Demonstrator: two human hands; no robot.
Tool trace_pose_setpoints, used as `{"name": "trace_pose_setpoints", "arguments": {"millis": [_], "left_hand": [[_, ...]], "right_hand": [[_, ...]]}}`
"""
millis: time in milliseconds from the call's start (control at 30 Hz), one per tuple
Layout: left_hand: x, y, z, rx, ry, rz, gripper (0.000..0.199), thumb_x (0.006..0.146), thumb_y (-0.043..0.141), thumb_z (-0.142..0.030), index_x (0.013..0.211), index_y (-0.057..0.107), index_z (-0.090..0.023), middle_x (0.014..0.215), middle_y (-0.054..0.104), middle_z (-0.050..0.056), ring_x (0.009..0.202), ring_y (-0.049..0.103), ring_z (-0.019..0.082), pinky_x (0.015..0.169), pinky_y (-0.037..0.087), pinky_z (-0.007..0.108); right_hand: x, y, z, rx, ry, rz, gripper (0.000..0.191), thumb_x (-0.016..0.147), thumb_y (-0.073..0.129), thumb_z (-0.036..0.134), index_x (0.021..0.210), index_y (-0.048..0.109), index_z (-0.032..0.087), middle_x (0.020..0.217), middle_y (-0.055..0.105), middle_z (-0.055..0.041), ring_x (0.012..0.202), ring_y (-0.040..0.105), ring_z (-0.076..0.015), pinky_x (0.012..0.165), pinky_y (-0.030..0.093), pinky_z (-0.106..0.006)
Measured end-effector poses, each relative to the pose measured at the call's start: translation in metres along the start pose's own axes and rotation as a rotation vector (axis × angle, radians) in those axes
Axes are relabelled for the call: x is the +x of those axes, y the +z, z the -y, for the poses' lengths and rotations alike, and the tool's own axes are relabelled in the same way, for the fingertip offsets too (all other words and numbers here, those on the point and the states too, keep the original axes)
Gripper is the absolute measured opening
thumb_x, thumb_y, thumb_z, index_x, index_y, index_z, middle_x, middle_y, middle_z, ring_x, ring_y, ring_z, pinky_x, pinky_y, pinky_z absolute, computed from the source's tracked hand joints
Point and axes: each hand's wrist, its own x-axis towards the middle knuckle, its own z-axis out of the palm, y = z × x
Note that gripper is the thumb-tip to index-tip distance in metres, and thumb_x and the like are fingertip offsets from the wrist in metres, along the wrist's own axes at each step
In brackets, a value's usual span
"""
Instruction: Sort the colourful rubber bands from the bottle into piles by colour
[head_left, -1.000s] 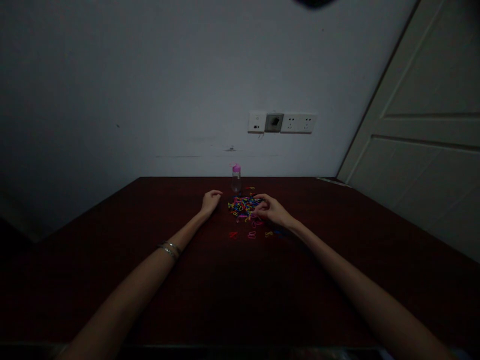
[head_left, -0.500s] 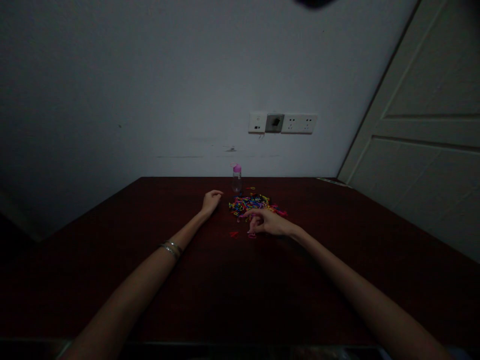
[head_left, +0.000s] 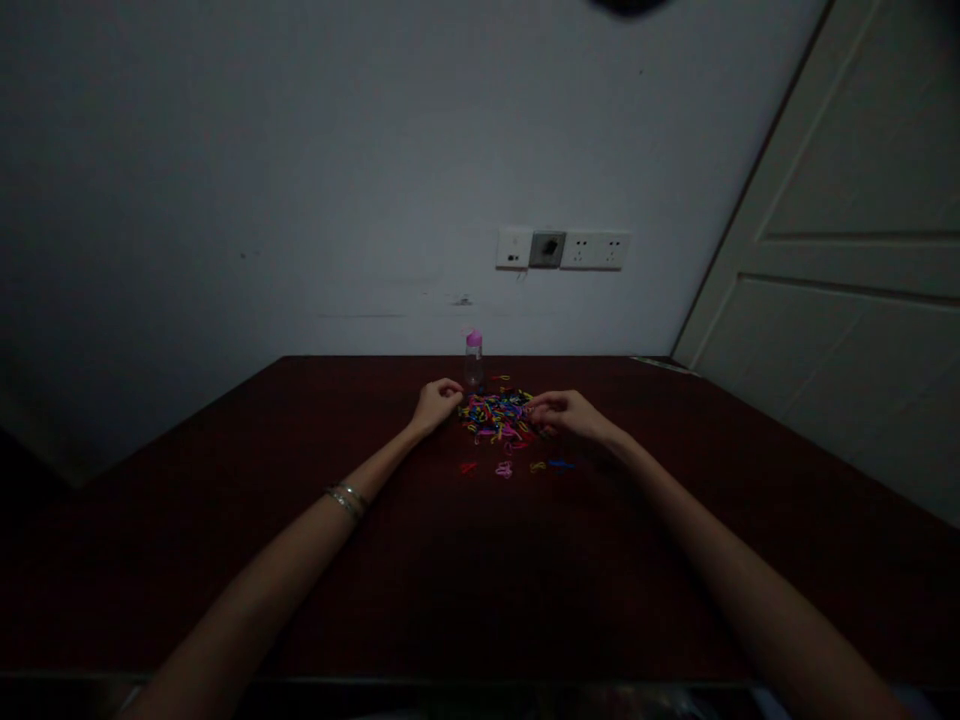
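left hand (head_left: 436, 406): fingers curled, gap/hold unclear | right hand (head_left: 573, 414): fingers bent at colored-loop pile (head_left: 491, 412), gap/hold unclear

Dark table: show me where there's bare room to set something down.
Bare: the table from its near edge to the row of small loops; also left of the left hand. Crowded: between it and the right hand, by the heap, bottle just behind.

The bare right hand (head_left: 570, 414) has been moved up from the small cluster of thin pink loops (head_left: 504, 469) to the right edge of the multicoloured loop pile (head_left: 491, 412); small yellow (head_left: 538, 467) and blue clusters (head_left: 561, 464) have been uncovered. The bare left hand (head_left: 436, 405) has been shifted slightly rightward.
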Motion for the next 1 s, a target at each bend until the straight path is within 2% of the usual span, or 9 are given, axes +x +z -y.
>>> {"name": "trace_pose_setpoints", "arguments": {"millis": [100,167,233,267,433,533,700,867,1000], "left_hand": [[-0.005,0.007,-0.029,0.015,0.12,0.213,0.016,0.064,0.057,-0.024,0.07,0.065,-0.011,0.062,0.058,0.001,0.056,0.047,0.009,0.053,0.034,0.019],[-0.011,0.011,-0.048,0.046,0.197,0.437,0.016,0.065,0.059,-0.026,0.07,0.066,-0.012,0.065,0.059,0.002,0.058,0.049,0.009,0.054,0.035,0.02],[-0.018,0.016,-0.063,0.147,0.235,0.63,0.017,0.065,0.061,-0.029,0.066,0.066,-0.013,0.061,0.058,0.002,0.055,0.048,0.009,0.052,0.033,0.02],[-0.022,0.017,-0.068,0.216,0.247,0.675,0.017,0.064,0.063,-0.031,0.063,0.065,-0.014,0.059,0.058,0.002,0.054,0.047,0.01,0.051,0.032,0.02],[-0.036,0.024,-0.075,0.459,0.283,0.633,0.029,0.054,0.072,-0.042,0.05,0.059,-0.017,0.054,0.053,0.001,0.051,0.045,0.011,0.047,0.027,0.022],[-0.037,0.026,-0.073,0.449,0.266,0.648,0.026,0.057,0.071,-0.038,0.049,0.058,-0.017,0.05,0.052,0.0,0.049,0.045,0.011,0.047,0.026,0.022],[-0.033,0.028,-0.067,0.388,0.264,0.742,0.008,0.062,0.06,-0.019,0.055,0.062,-0.016,0.052,0.055,-0.001,0.049,0.046,0.009,0.049,0.028,0.02],[-0.032,0.026,-0.069,0.387,0.235,0.76,0.008,0.059,0.055,-0.012,0.055,0.062,-0.014,0.053,0.056,0.0,0.05,0.046,0.009,0.048,0.029,0.02],[-0.028,0.017,-0.073,0.335,0.189,0.755,0.01,0.059,0.054,-0.011,0.056,0.063,-0.013,0.053,0.056,0.001,0.049,0.046,0.009,0.047,0.029,0.019]], "right_hand": [[0.004,-0.017,-0.014,0.041,0.029,-0.152,0.028,0.061,0.065,0.025,0.087,0.064,0.013,0.074,0.065,-0.0051,0.066,0.059,-0.0135,0.059,0.046,-0.024],[0.004,-0.025,-0.022,0.039,0.034,-0.226,0.029,0.061,0.065,0.027,0.087,0.064,0.013,0.076,0.066,-0.006,0.066,0.059,-0.0142,0.058,0.046,-0.025],[0.004,-0.03,-0.027,0.008,0.035,-0.274,0.03,0.062,0.065,0.03,0.087,0.064,0.013,0.077,0.066,-0.0069,0.065,0.059,-0.0145,0.057,0.046,-0.026],[0.004,-0.031,-0.028,-0.007,0.035,-0.293,0.031,0.062,0.065,0.03,0.087,0.064,0.013,0.077,0.066,-0.0073,0.064,0.058,-0.0146,0.056,0.046,-0.026],[0.002,-0.031,-0.029,-0.033,0.054,-0.325,0.035,0.063,0.063,0.033,0.09,0.063,0.011,0.076,0.065,-0.0082,0.062,0.058,-0.0155,0.053,0.045,-0.027],[0.002,-0.03,-0.029,-0.068,0.045,-0.304,0.035,0.063,0.062,0.034,0.09,0.064,0.011,0.074,0.065,-0.0077,0.062,0.057,-0.0159,0.053,0.045,-0.028],[0.002,-0.028,-0.027,-0.085,0.021,-0.314,0.032,0.063,0.061,0.032,0.087,0.064,0.01,0.071,0.064,-0.0066,0.06,0.055,-0.0143,0.054,0.044,-0.026],[0.002,-0.026,-0.026,-0.128,0.027,-0.284,0.032,0.064,0.06,0.033,0.087,0.065,0.011,0.073,0.064,-0.0063,0.061,0.055,-0.0136,0.054,0.042,-0.024],[0.002,-0.02,-0.024,-0.208,-0.02,-0.192,0.029,0.065,0.057,0.029,0.086,0.065,0.01,0.076,0.064,-0.0068,0.064,0.055,-0.0141,0.056,0.042,-0.024]]}}
